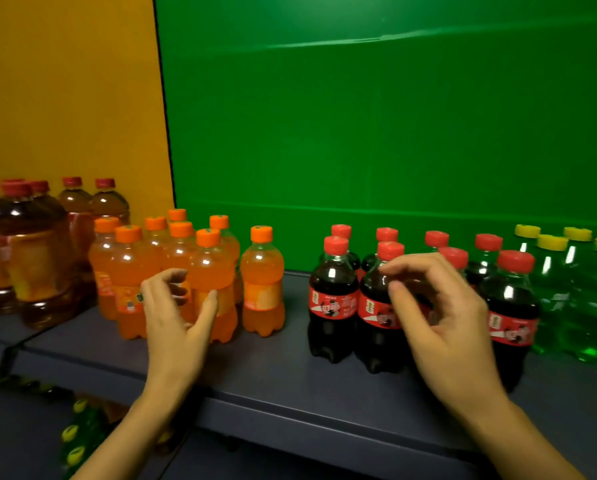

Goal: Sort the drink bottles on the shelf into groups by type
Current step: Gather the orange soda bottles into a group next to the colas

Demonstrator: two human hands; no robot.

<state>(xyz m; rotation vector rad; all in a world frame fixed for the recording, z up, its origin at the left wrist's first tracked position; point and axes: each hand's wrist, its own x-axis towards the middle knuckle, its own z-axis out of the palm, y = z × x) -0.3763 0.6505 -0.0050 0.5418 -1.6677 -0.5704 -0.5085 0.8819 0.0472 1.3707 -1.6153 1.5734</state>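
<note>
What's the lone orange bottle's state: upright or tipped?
Upright: the lone orange bottle stands on its base on the shelf, cap on top, a gap between it and the other orange bottles.

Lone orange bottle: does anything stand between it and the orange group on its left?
Nothing visible does. The lone orange bottle and the orange group are parted only by a narrow gap of shelf.
</note>
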